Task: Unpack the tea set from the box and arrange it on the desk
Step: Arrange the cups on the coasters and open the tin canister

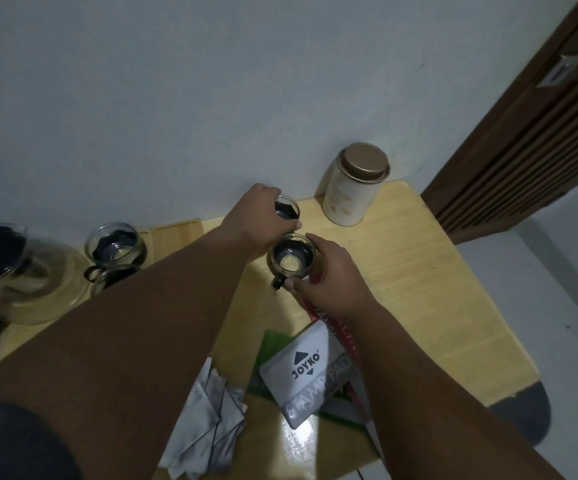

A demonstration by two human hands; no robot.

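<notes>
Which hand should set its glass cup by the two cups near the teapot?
Probably the left hand: it holds a small clear glass cup and is on the side nearer those two glass cups.

You're standing in home room: wooden desk butting plain wall, slatted door flanking, tin, stamp pad lying about

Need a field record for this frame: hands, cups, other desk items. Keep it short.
left hand: grips far cup from above, near the wall
right hand: holds near cup by its side
third cup: upright on desk, right of teapot
fourth cup: in front of third, partly hidden by left forearm
teapot: glass, dark lid, far left
tin: upright by the wall
stamp pad box: flat, near edge
</notes>
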